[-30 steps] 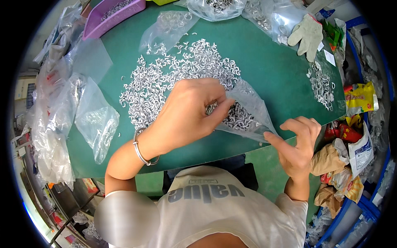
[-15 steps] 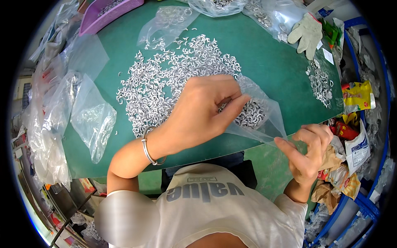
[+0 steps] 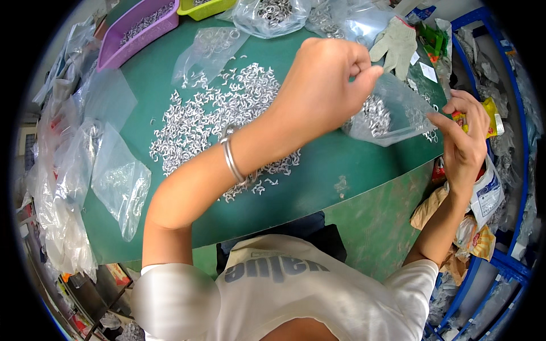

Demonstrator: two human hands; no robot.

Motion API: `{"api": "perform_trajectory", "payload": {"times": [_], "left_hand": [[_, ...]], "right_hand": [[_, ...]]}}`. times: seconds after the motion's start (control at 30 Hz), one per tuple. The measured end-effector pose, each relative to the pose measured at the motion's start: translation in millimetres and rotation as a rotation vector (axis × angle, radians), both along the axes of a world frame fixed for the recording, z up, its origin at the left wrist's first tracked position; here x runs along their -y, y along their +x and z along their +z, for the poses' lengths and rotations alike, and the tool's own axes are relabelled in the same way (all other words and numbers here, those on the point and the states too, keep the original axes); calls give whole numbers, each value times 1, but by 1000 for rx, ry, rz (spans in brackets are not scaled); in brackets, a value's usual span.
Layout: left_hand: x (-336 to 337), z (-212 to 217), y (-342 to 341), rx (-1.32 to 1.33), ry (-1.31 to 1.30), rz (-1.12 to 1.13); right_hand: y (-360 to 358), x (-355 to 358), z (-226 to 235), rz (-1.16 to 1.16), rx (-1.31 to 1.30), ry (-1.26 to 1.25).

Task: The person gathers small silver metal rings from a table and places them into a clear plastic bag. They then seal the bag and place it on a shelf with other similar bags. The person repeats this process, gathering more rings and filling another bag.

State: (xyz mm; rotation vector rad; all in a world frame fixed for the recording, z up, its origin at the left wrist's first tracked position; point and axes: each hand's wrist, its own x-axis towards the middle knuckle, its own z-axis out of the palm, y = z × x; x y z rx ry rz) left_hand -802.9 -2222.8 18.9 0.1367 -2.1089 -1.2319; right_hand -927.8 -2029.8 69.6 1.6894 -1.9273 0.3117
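My left hand [image 3: 327, 77] is raised over the green counter [image 3: 335, 170], its fingers pinched shut on the top edge of a clear plastic bag [image 3: 387, 113]. The bag hangs at about two o'clock from my chest, with a clump of small silver metal rings in its bottom. My right hand [image 3: 463, 139], at three o'clock, has its fingers closed on the bag's other edge, so the bag is stretched between both hands. A metal bangle [image 3: 232, 159] sits on my left wrist. Beyond my left forearm, at eleven o'clock, a loose pile of rings [image 3: 210, 113] is spread across the counter. Empty clear bags [image 3: 116, 182] lie at nine o'clock. Farther off, at twelve o'clock, sit a purple tray [image 3: 136, 28] and a white glove [image 3: 398, 45].
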Motion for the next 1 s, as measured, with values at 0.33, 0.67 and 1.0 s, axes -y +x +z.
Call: {"api": "perform_trajectory", "payload": {"times": [0.33,0.67,1.0], "left_hand": [[-23,-60,24,194,52,56],[-37,-56,29,359,145,9],[-34,-107,60,303,-14,-69]], "right_hand": [[11,-13,-57,51,228,59],[60,-11,-123,-428,758,-213],[78,-32,-143,-416,671,-57]]}}
